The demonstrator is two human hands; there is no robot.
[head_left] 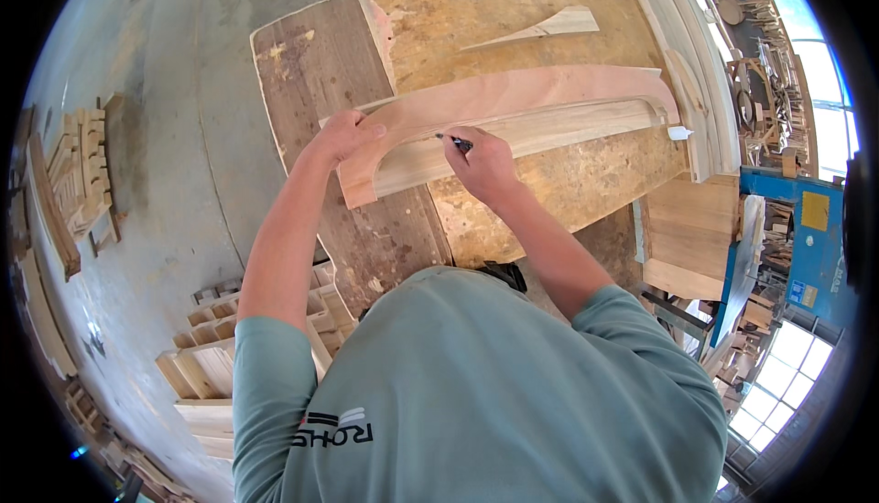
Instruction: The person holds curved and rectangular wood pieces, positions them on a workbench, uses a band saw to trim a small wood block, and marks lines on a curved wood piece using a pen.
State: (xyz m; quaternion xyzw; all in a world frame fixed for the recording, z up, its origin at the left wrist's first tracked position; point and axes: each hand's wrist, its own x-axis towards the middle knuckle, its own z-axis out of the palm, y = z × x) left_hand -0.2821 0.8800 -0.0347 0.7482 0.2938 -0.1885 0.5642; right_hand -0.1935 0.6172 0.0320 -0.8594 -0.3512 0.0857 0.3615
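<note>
A long curved wooden template (522, 91), pinkish-brown and arched, lies on top of a paler wooden board (558, 129) across the workbench (595, 178). Near the template's left end, my left hand (348, 135) grips its edge, holding it down against the board. My right hand (485, 166) is closed around a dark pen (460, 143). The pen's tip is at the inner curved edge of the template, over the pale board. Whether it has left a line cannot be made out.
A tapered wood offcut (558, 23) lies farther back on the bench. Long planks (705, 91) line its right end, near a small white bottle (679, 133). A blue machine (819, 237) stands to the right. Stacked wood pieces (82, 169) rest on the floor at left.
</note>
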